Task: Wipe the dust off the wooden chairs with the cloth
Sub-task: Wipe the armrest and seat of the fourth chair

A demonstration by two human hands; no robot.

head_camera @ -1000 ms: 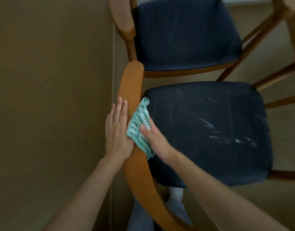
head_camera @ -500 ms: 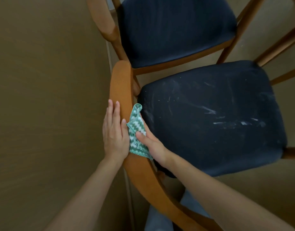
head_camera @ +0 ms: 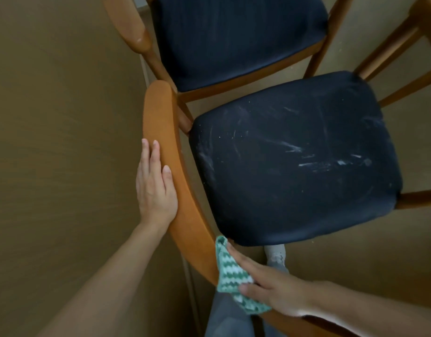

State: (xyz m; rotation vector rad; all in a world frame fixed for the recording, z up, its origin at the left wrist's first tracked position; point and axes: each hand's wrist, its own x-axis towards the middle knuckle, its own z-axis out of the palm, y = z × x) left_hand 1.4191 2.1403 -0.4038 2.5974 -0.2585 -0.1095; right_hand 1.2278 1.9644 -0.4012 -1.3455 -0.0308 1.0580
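Occlusion first: the near wooden chair with a curved orange-brown back rail [head_camera: 166, 142] runs out of frame at the bottom, legs not visible. Its dark navy padded seat [head_camera: 294, 166] is fully in view, streaked with pale dust marks. The far wooden chair with a matching navy seat [head_camera: 234, 37] is cut off at the top edge; only one end of its back rail shows. Light wooden bars [head_camera: 389, 49] at top right are cropped, can't tell what they belong to. The green-and-white zigzag cloth [head_camera: 230, 273] is half covered by the right hand [head_camera: 272, 285]; one corner sticks out below the thumb.

Counts: two chairs, one cloth, two hands, one grey socked foot [head_camera: 275, 257], one grey trouser leg [head_camera: 221, 317].

Hands: right hand lies flat on the cloth, fingers straight, pressing it onto the lower stretch of the near chair's back rail, just beside the seat's near corner. Left hand [head_camera: 155, 188] rests flat against the rail's outer side higher up, fingers straight and together, holding nothing. Hands are well apart.

Room: plain brown wall [head_camera: 51, 117] fills the left, just beside the rail. Tan floor [head_camera: 355, 276] under the chairs, which stand close, side by side.
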